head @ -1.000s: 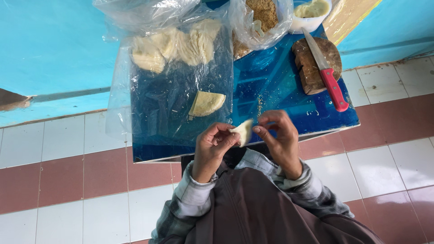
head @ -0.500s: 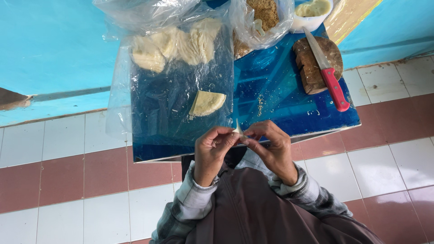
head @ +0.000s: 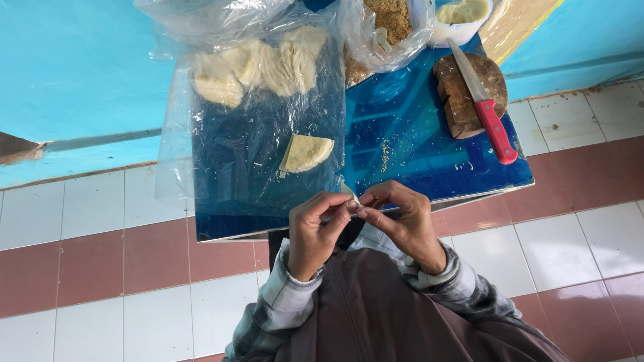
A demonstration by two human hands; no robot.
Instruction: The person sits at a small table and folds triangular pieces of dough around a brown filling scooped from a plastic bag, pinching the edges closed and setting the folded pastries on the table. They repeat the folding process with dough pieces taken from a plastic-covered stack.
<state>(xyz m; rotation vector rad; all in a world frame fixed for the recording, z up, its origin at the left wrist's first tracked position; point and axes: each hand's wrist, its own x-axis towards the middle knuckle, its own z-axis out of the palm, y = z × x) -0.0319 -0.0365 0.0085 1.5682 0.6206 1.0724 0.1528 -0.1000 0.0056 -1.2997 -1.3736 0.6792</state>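
Note:
My left hand (head: 316, 228) and my right hand (head: 396, 218) meet at the near edge of a blue table (head: 416, 141). Both pinch one small pale piece of dough (head: 350, 199) between their fingertips; most of it is hidden by the fingers. Just beyond the hands a folded pale dough wedge (head: 305, 152) lies on a clear plastic sheet (head: 248, 174). Further back on the sheet is a pile of similar folded dough pieces (head: 258, 67).
A red-handled knife (head: 484, 110) rests on a round wooden block (head: 469, 94) at the table's right. A plastic bag of brown crumbly filling (head: 386, 27) and a white bowl (head: 463, 13) stand at the back. Red and white floor tiles (head: 100, 268) surround the table; a turquoise wall (head: 74, 74) is behind.
The dough piece, seen broad and flat between the hands a second ago, is now pressed small and mostly hidden between the fingertips. Both hands stayed at the table's near edge.

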